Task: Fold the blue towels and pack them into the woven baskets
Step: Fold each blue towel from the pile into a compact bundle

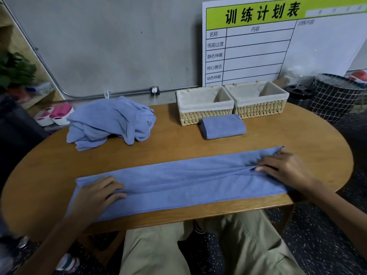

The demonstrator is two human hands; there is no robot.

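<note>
Worktop (297,132): an oval wooden surface on which all the task's things are laid, the person being seated at its near edge.
Towel in hand (178,183): a blue towel stretched as a long band across the near part of the worktop; both long edges are turned in toward a central stitched seam, so that a narrow strip is formed.
Left hand (97,195): laid on the left end of the band, fingers curled at the seam; the layers appear to be pinned there so that the fold is kept from springing open.
Right hand (286,169): set on the right end, fingertips pinching the hem where the edges meet; the strip is thereby kept taut from end to end.
Unfolded pile (111,122): crumpled blue towels heaped at the far left, within reach of the left hand, presumably as stock.
Folded towel (222,126): a compact blue rectangle lying just in front of the baskets, not yet packed.
Woven baskets (204,104): two cloth-lined baskets side by side at the far edge, both seen empty.
Stage: judged early; lengthwise folding is nearly done, crosswise folds remaining.
</note>
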